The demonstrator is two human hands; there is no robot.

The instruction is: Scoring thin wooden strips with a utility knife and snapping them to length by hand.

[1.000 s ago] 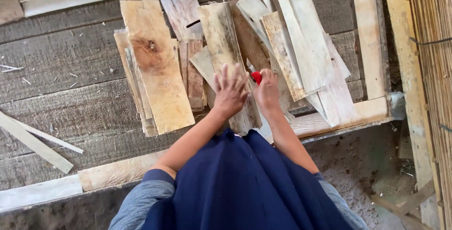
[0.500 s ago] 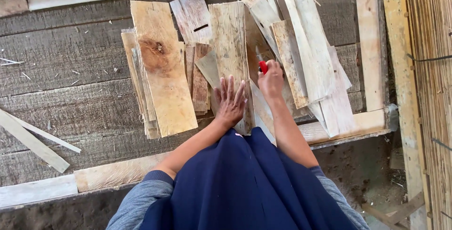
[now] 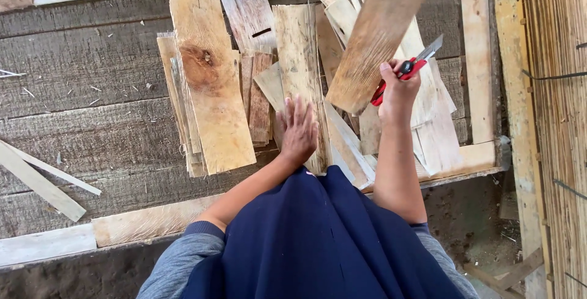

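My right hand grips a red utility knife with its blade out, and also holds up a long wooden slat, tilted and raised above the heap. My left hand lies flat, fingers spread, on an upright pale plank in the pile of thin wood pieces. A wide plank with a dark knot lies left of it.
The pile rests on a weathered grey wooden platform. Loose pale strips lie at the left. A light wooden frame borders the right side, with a bamboo mat wall beyond. Dirt ground lies below.
My right hand has risen from the pile, lifting a slat along with the knife. My left hand stays pressed on the planks.
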